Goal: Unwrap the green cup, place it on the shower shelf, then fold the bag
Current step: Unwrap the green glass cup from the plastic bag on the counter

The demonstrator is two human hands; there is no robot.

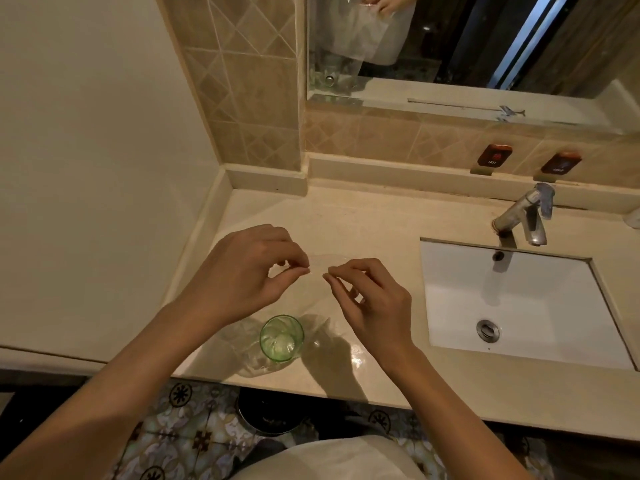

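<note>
Left hand (242, 271) and right hand (374, 299) pinch the clear bag (318, 268) above the green cup (281, 337).

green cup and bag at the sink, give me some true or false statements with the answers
1. The green cup stands upright on the counter. True.
2. The left hand grips the cup. False: it pinches the clear bag, above the cup.
3. The right hand also pinches the bag. True.
4. The cup sits inside the sink. False: it stands on the counter to the left of the sink, near the front edge.
5. Water runs from the faucet. False: no stream shows.
</note>
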